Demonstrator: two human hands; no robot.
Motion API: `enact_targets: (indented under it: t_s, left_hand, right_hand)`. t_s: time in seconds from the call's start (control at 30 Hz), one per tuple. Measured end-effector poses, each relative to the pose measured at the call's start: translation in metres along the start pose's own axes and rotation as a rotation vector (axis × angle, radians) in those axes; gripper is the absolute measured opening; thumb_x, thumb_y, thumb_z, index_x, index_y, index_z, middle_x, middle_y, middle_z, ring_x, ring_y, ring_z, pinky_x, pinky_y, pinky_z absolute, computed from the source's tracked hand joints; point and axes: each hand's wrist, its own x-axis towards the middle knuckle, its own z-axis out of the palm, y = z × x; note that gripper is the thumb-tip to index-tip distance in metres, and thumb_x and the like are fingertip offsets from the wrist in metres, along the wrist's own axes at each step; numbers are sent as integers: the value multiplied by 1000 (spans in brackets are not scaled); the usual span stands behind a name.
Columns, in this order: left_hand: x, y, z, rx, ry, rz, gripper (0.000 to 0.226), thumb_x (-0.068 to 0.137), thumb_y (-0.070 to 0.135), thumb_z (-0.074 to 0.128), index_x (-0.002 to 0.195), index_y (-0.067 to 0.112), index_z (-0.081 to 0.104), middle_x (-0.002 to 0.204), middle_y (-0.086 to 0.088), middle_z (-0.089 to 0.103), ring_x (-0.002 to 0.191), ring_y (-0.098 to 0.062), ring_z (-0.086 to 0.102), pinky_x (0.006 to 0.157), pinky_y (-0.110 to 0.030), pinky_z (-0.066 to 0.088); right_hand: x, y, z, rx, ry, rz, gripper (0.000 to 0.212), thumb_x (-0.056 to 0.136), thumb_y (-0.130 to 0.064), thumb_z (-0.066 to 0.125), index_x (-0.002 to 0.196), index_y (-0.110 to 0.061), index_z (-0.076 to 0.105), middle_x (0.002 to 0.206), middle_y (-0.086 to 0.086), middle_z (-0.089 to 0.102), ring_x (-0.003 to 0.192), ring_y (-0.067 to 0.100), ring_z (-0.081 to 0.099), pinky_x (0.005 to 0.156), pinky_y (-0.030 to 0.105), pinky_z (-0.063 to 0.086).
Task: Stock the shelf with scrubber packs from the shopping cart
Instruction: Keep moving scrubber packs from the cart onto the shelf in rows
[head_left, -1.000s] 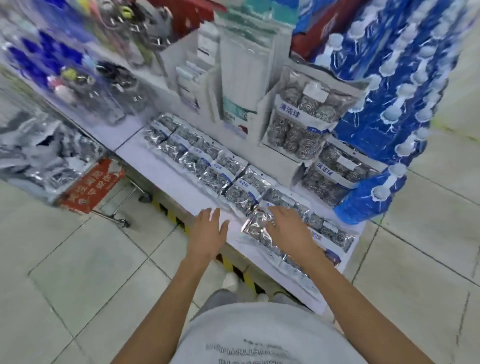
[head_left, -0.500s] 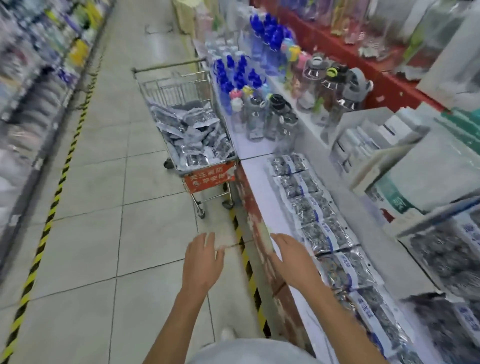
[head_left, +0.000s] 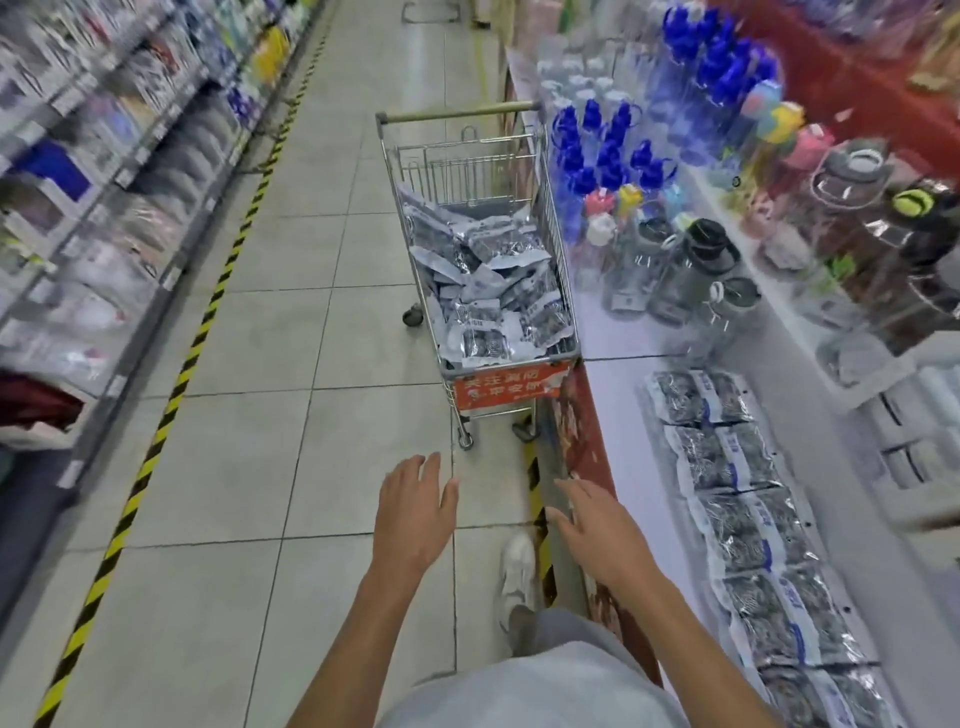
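A: What could go wrong from here?
B: The shopping cart (head_left: 485, 270), parked ahead beside the shelf (head_left: 631, 431), could be nudged away on its wheels if bumped during a reach; scrubber packs (head_left: 488, 291) heaped inside it might spill.

A: What is around?
B: Bottles (head_left: 670, 270) crowd the far shelf; a row of packs (head_left: 748, 525) is laid along the right. Nothing is held: left hand (head_left: 413, 512) and right hand (head_left: 597, 530) are spread wide.
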Motion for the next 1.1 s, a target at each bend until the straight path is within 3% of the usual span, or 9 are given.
enact_targets:
  t_s: [0.13,0.23,0.4,0.47,0.53,0.73,0.83,0.93,1.1]
  left_hand:
    - [75,-1,6,-12,-36,-38,56,105,47,39,136,6,61,128,-14,65,118,-33,61,102,-46,50]
    - [132,-2,9,-9,-46,-67,67,99,52,28,131,6,65,119,-15,68,110,-35,65,94,-45,53]
    - [231,1,8,-24,-88,-100,52,102,44,43,127,5,67,113,-15,70,102,-35,67,89,-44,55]
    - [267,1,9,-45,-101,-117,40,103,35,55,129,6,65,116,-15,69,106,-35,65,91,-44,53]
    - [301,0,10,-64,-109,-117,35,104,33,54,128,9,64,116,-12,67,108,-32,63,91,-43,52]
    - [419,-16,14,-140,-178,-176,41,106,35,48,138,11,56,130,-11,61,118,-30,56,98,-40,46]
    - [483,-31,10,-138,-207,-189,52,107,38,47,149,8,48,142,-14,55,129,-33,51,107,-43,44]
    - [545,-45,7,-172,-222,-186,52,106,38,49,149,8,46,136,-14,56,126,-33,52,103,-44,46]
    - [641,-63,12,-152,-202,-250,52,105,36,54,146,5,47,146,-18,48,132,-36,47,108,-48,44]
  right_hand:
    - [89,6,-18,27,-9,-7,52,106,-47,45,151,-21,45,149,-3,51,134,15,48,109,28,39]
    - [163,6,-39,35,-7,-27,48,105,-41,49,149,-21,48,146,-3,54,132,16,50,106,30,41]
    - [287,3,-84,30,-13,-70,47,103,-49,45,144,-26,51,139,-5,59,126,17,56,101,36,50]
    - [329,0,-99,20,-22,-58,50,104,-49,45,148,-24,49,146,-1,54,133,20,51,106,39,47]
    - [367,0,-108,12,-34,-43,53,105,-49,45,151,-24,46,150,1,52,137,21,47,109,41,44]
    - [463,3,-110,-24,-104,11,54,106,-45,44,152,-18,46,151,3,52,137,22,47,108,35,39]
    - [503,3,-104,-17,-185,99,54,104,-49,44,150,-20,47,147,3,55,131,22,52,106,37,45]
    - [545,-4,-107,48,-206,170,55,101,-55,45,147,-25,48,144,3,58,122,21,61,99,42,53]
    - [631,-17,-128,80,-197,240,46,104,-44,51,144,-23,51,135,6,64,109,24,65,93,38,53]
